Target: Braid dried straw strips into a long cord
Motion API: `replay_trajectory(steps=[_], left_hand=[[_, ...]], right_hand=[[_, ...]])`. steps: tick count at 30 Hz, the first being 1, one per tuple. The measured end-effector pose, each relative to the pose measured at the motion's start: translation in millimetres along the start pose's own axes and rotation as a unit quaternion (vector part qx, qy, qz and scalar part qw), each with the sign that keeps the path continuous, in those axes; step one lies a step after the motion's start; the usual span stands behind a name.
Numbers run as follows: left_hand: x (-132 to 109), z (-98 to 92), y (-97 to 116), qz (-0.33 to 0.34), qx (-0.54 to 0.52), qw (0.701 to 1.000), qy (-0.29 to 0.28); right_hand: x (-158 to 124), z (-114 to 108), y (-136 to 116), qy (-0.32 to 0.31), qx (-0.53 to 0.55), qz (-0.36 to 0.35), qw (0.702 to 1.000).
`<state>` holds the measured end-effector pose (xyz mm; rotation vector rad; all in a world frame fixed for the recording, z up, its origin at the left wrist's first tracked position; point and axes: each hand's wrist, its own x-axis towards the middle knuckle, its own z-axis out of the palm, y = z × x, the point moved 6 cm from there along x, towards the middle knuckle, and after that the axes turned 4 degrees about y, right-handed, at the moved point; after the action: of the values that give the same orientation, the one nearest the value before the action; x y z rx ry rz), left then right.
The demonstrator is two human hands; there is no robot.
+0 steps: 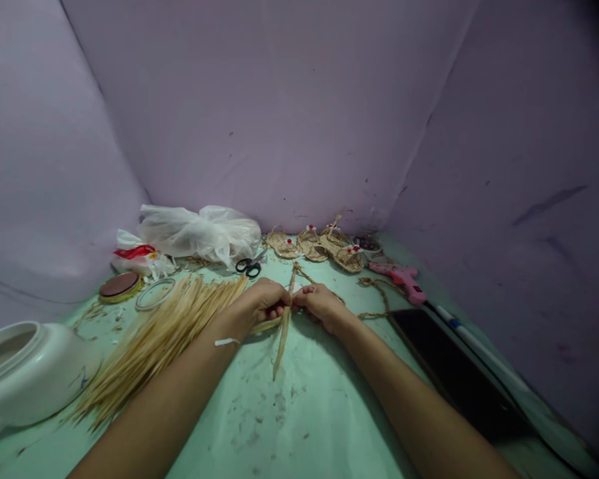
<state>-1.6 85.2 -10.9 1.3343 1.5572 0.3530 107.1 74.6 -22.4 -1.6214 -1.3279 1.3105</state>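
Note:
My left hand (262, 303) and my right hand (318, 303) meet in the middle of the pale green table (319, 412). Both pinch one thin bundle of straw strands (284, 329) that stands nearly upright between them, its loose ends trailing down toward me and its top reaching to about the scissors' height. A twisted straw cord (374, 313) runs off to the right from my right hand. Just left of my left hand lies a large fanned sheaf of straw stalks (160, 336).
Small woven straw sandals (324, 245) sit at the back by the wall. Black-handled scissors (249, 266), a crumpled plastic bag (199, 233), tape rolls (122, 286), a white jar (30, 369), a pink glue gun (402, 278) and a dark flat board (454, 372) surround the hands.

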Motion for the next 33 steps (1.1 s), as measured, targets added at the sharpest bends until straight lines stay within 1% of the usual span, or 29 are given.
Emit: replay_trajectory(steps=[3, 5, 6, 7, 9, 10, 11, 12, 13, 15, 17, 18, 19, 21, 23, 26, 27, 28, 30, 32, 33], left_hand=[[0, 7.6, -4, -0.033, -0.073, 0.996, -0.037], [-1, 8.7, -5, -0.042, -0.048, 0.997, -0.045], [-2, 6.6, -6, -0.039, -0.009, 0.999, -0.031], [-2, 3.1, -5, -0.027, 0.037, 0.999, -0.006], [-4, -4.8, 2, 0.025, 0.107, 0.992, 0.063], [-5, -7.6, 6, 0.056, 0.113, 0.987, 0.095], [-7, -8.7, 9, 0.078, 0.1, 0.985, 0.115], [-8, -7.3, 11, 0.083, 0.078, 0.987, 0.115], [-9, -4.0, 10, 0.075, 0.052, 0.991, 0.098], [-8, 6.0, 7, 0.041, -0.003, 0.999, 0.036], [-7, 14.9, 4, 0.016, -0.05, 0.998, -0.027], [-6, 16.7, 2, 0.008, -0.065, 0.997, -0.045], [-4, 16.7, 0, 0.0, -0.07, 0.996, -0.051], [0, 13.1, -4, -0.01, -0.056, 0.997, -0.046], [1, 9.2, -5, 0.003, -0.056, 0.997, -0.049], [0, 10.4, -1, 0.031, -0.109, 0.988, -0.107], [-1, 10.6, -1, 0.03, -0.117, 0.986, -0.113], [-1, 10.0, -2, 0.026, -0.113, 0.988, -0.106], [-1, 6.1, -3, 0.024, -0.077, 0.995, -0.053], [-2, 2.6, -2, 0.039, -0.04, 0.998, 0.001], [-3, 2.1, 0, 0.052, -0.032, 0.998, 0.016]], right_hand=[[-2, 1, -2, -0.011, 0.037, 0.002, 0.999], [-2, 1, -2, -0.018, 0.056, 0.009, 0.998], [-2, 1, -1, -0.022, 0.063, 0.012, 0.998], [-2, 1, -1, -0.025, 0.071, 0.014, 0.997], [-1, 0, 1, -0.034, 0.091, 0.02, 0.995], [-1, 0, 1, -0.039, 0.104, 0.023, 0.994], [0, 0, 2, -0.044, 0.117, 0.026, 0.992], [0, 0, 2, -0.048, 0.128, 0.029, 0.99], [1, 0, 3, -0.05, 0.135, 0.031, 0.989], [2, 0, 3, -0.049, 0.141, 0.031, 0.988], [3, -1, 4, -0.045, 0.131, 0.028, 0.99], [3, -1, 5, -0.042, 0.118, 0.025, 0.992], [4, -2, 6, -0.038, 0.102, 0.022, 0.994], [5, -4, 7, -0.025, 0.07, 0.017, 0.997], [6, -6, 8, -0.022, 0.062, 0.011, 0.998], [5, -4, 6, -0.046, 0.085, -0.007, 0.995], [5, -3, 6, -0.053, 0.088, -0.012, 0.995], [5, -3, 5, -0.054, 0.084, -0.016, 0.995], [5, -4, 4, -0.039, 0.063, -0.023, 0.997], [5, -6, 3, -0.023, 0.035, -0.039, 0.998], [6, -7, 3, -0.015, 0.021, -0.047, 0.999]])
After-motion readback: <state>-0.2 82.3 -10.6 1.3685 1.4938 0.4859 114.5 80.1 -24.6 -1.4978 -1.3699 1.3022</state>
